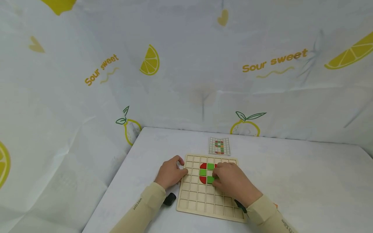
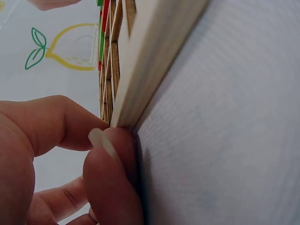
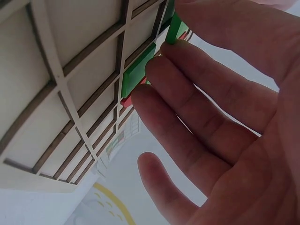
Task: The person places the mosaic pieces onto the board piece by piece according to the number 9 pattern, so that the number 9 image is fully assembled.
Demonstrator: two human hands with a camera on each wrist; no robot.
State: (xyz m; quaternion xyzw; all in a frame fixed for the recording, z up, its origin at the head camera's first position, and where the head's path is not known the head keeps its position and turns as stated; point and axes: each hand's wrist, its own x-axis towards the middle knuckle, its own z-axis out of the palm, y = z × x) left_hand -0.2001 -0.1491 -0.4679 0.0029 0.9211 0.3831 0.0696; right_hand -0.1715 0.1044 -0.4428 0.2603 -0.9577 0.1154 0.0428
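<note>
The left hand (image 1: 171, 173) pinches the board (image 1: 193, 195) edge, probably steadying it; above, the right hand (image 1: 234, 181) pinches a green tile (image 3: 174, 30).

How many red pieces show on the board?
3, clustered on the pale wooden grid board: upper left rounded red piece, lower left rounded red piece, upper right red piece, partly behind the right hand, which may hide more.

I have free room over the table (image 1: 306, 174) right of the right hand (image 1: 233, 181); it covers right-side cells of the grid board (image 1: 193, 196), while the left hand (image 1: 171, 172) and a black object (image 1: 169, 199) crowd its left edge.
</note>
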